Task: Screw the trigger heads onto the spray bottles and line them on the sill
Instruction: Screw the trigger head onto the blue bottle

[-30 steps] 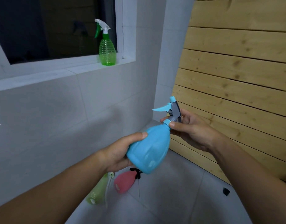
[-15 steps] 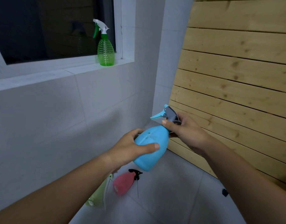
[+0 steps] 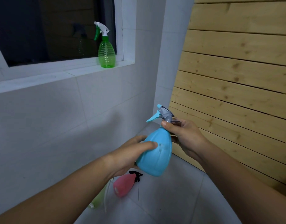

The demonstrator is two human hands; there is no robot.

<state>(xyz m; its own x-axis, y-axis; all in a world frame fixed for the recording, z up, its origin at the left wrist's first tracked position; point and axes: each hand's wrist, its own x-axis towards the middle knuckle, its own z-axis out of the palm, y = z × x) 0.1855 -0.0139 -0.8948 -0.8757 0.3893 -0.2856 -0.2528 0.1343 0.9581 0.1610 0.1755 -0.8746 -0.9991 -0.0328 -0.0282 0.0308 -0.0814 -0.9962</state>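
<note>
I hold a light blue spray bottle [image 3: 156, 152] in mid-air, tilted a little. My left hand [image 3: 131, 152] wraps its body from the left. My right hand [image 3: 182, 135] pinches the neck just under its grey and blue trigger head [image 3: 163, 114]. A green ribbed spray bottle [image 3: 106, 54] with a white and green trigger head stands upright at the right end of the white window sill [image 3: 42, 78]. On the floor below lie a pink bottle [image 3: 123, 185] with a black trigger head and a pale green bottle [image 3: 98, 199], partly hidden by my left arm.
A wall of horizontal wooden slats [image 3: 236, 78] rises close on the right. White tiled wall [image 3: 50, 126] fills the left, under a dark window [image 3: 50, 29]. Grey floor tiles [image 3: 171, 199] lie below.
My left hand has shifted its grip from under the blue bottle to around its side. The bottle now stands more upright, and the trigger head has turned a little in my right hand.
</note>
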